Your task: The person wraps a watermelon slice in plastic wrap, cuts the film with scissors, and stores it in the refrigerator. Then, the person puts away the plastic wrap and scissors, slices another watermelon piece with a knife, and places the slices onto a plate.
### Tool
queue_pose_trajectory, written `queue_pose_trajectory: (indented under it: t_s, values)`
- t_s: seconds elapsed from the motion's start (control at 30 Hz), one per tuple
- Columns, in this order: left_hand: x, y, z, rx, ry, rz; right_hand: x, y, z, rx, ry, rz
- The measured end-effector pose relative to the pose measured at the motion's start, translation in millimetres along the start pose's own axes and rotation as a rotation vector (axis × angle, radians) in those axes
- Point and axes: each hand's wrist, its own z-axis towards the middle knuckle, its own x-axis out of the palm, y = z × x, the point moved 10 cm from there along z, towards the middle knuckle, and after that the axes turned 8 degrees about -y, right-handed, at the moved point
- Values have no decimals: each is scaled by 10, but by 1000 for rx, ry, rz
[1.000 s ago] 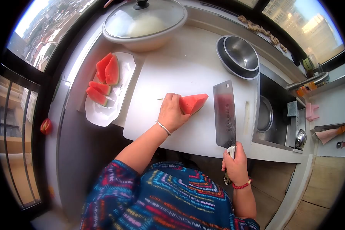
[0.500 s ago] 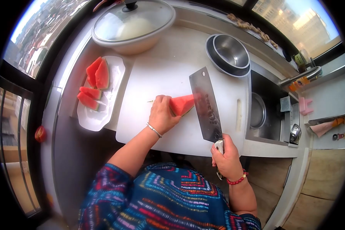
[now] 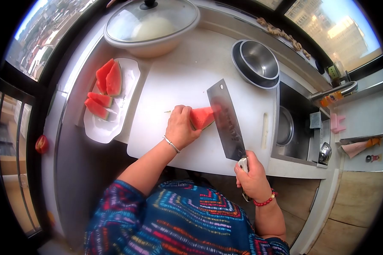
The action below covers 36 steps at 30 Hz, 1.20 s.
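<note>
A wedge of watermelon (image 3: 201, 117) lies on the white cutting board (image 3: 166, 80). My left hand (image 3: 182, 126) is closed around its left end, fingers curled over the top. In my right hand (image 3: 253, 176) is a cleaver (image 3: 227, 123), gripped by its pale handle. Its broad blade stands at the wedge's right end and hides that part; whether the edge has entered the flesh, I cannot tell. Several cut watermelon pieces (image 3: 113, 80) rest on a white platter (image 3: 122, 117) to the left of the board.
A large pot with a glass lid (image 3: 155, 25) stands behind the board. Nested steel bowls (image 3: 257, 59) sit at the back right, beside the sink (image 3: 293, 144) and its faucet (image 3: 336, 90). Ginger pieces (image 3: 281, 34) line the window ledge. A red fruit piece (image 3: 41, 144) lies far left.
The view has shifted slightly. The cleaver's blade has moved a little leftward over the wedge's right end, and less of the wedge shows. Both hands keep their grips.
</note>
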Motion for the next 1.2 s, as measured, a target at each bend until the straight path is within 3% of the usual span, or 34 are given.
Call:
queue_pose_trajectory:
  t_s: [0.47,0.9,1.0,1.07,1.2]
  values:
    - [-18,-30,18,0,-8,-8,163,-204,203,145,128,-129]
    - [11,-31,53,-17,27,10,215,-144,417,148,226,-238]
    - [37,-25,16,-5,6,13,362,-287,529,167,200,-237]
    - [27,-18,23,15,-30,23,483,-249,735,-129,66,-311]
    - [45,-36,27,10,-4,18,492,-133,751,31,61,-199]
